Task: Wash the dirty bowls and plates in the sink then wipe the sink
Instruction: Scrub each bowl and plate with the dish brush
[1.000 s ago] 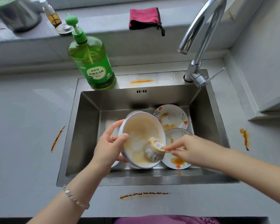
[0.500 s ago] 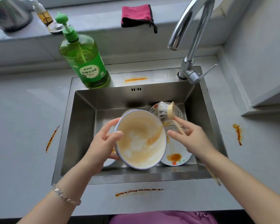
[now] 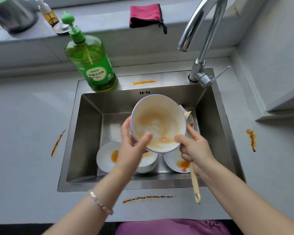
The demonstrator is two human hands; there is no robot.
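Bowl [image 3: 158, 122], smeared orange, tilts above the sink [image 3: 92, 133]. Left hand [image 3: 132, 150] grips its near rim; right hand [image 3: 195, 150] grips the brush [image 3: 194, 182], thumb on the rim.

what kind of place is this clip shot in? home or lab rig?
Most likely a home kitchen: a stainless sink with a tall faucet, a green pump bottle of dish soap on its back rim, and sauce-stained dishes in the basin, with sauce smears on the grey counter.
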